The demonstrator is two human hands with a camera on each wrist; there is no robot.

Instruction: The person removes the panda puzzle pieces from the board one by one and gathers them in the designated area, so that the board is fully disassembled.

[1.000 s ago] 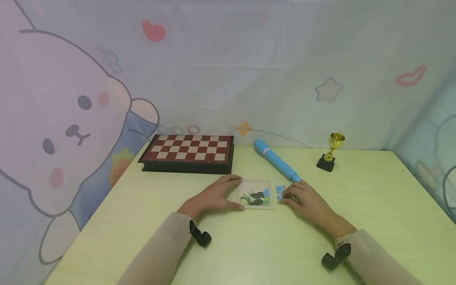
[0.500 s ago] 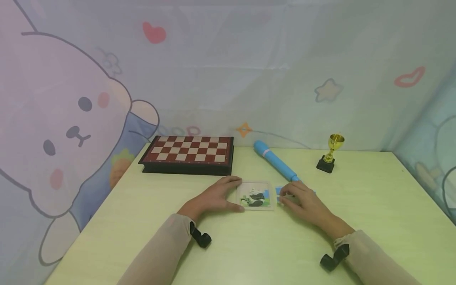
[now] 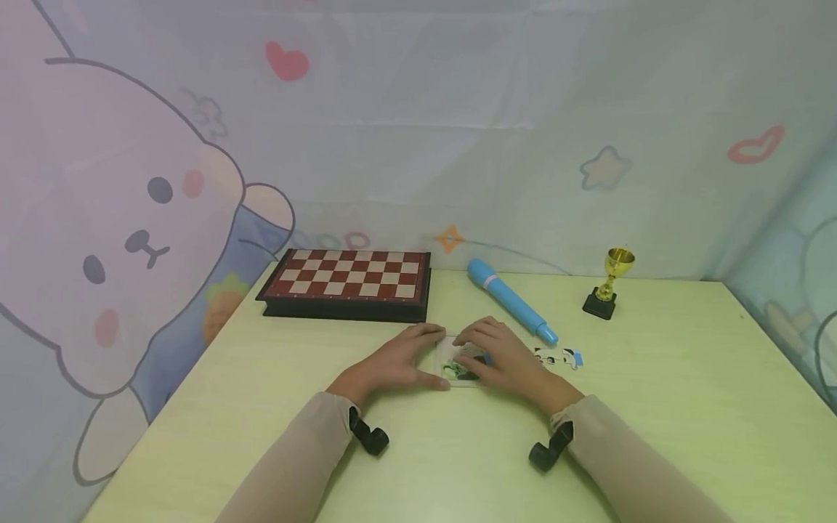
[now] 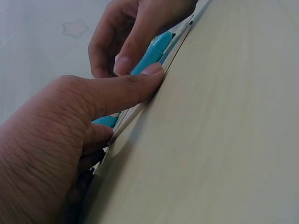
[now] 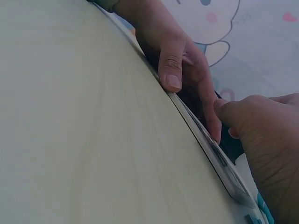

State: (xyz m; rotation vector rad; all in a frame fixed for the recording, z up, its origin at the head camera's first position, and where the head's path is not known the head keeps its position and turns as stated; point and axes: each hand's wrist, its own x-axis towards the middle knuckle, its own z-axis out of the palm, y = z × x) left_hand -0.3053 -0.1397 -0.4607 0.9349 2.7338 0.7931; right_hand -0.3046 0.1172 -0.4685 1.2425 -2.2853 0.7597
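A small square jigsaw puzzle [image 3: 451, 370] in a pale frame, with a panda picture partly filled in, lies on the table. My left hand [image 3: 397, 361] grips its left side, thumb at the near corner and fingers at the far corner. In the left wrist view the left thumb [image 4: 140, 79] lies along the frame's edge. My right hand [image 3: 503, 361] is bent over the puzzle, thumb and fingers pointing down towards the picture and covering its right part. I cannot tell whether a piece is between them. Loose puzzle pieces [image 3: 556, 357] lie to the right of this hand.
Behind my left hand stands a red and white chequered board box [image 3: 349, 283]. A blue pen-shaped stick [image 3: 510, 299] lies slanted beyond the puzzle. The gold trophy cup [image 3: 609, 280] on its black base stands at the back right. A printed cloth [image 3: 405, 145] hangs behind the table.
My right hand has moved left from the loose pieces to over the puzzle, uncovering pieces and the tip of the blue stick. My left hand keeps its hold on the frame.
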